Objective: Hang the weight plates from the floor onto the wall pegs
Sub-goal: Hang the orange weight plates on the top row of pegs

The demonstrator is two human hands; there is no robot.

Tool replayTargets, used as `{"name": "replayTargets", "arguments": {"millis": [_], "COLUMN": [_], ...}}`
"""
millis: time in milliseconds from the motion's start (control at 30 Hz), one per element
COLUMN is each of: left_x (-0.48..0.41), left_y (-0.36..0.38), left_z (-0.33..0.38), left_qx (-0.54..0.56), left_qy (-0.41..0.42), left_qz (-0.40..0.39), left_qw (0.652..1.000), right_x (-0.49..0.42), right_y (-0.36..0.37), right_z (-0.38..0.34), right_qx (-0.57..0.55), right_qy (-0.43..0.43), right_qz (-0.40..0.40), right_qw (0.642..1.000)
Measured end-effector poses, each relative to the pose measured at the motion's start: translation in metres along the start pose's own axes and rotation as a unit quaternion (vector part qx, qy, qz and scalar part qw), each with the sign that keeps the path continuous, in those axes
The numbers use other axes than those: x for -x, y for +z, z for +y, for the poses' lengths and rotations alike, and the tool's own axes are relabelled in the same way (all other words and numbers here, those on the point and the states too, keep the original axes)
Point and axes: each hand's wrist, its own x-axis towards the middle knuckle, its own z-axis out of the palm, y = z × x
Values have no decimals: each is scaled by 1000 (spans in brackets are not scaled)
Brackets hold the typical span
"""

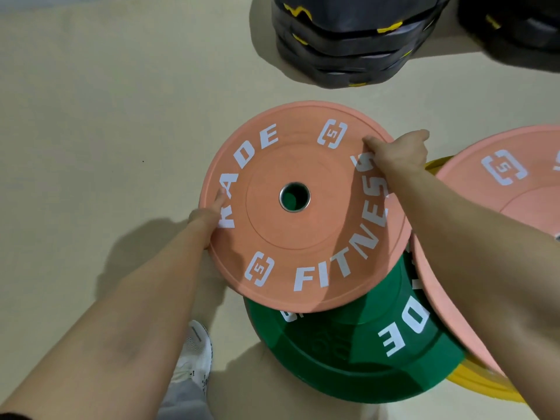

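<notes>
A pink weight plate [303, 244] with white "FITNESS" lettering and a steel-ringed centre hole lies flat, raised a little over a green plate [357, 344]. My left hand [207, 221] grips its left rim, thumb on top. My right hand [400, 153] grips its far right rim, fingers curled over the edge. Under my right forearm a second pink plate [497, 174] lies partly across a yellow plate [485, 386]. No wall pegs are in view.
A stack of black and yellow padded pieces [351, 43] stands on the beige floor [100, 116] beyond the plates. More dark gear [515, 22] is at the top right. My white shoe [195, 353] is on the floor below the left arm.
</notes>
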Motion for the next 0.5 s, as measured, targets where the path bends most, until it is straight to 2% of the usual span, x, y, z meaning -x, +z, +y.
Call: {"name": "replayTargets", "arguments": {"millis": [167,333,500], "left_x": [42,134,257], "left_y": [-24,-67,-129], "left_z": [62,158,256], "left_qx": [3,17,41], "left_qy": [71,159,227], "left_qz": [11,48,92], "left_qw": [997,986,969], "right_x": [16,70,151], "right_y": [-59,-153,-263], "right_z": [-34,-106,-193], "right_qx": [-89,-211,-269], "right_qy": [2,16,-7], "right_qz": [28,66,106], "right_qw": [996,975,957]}}
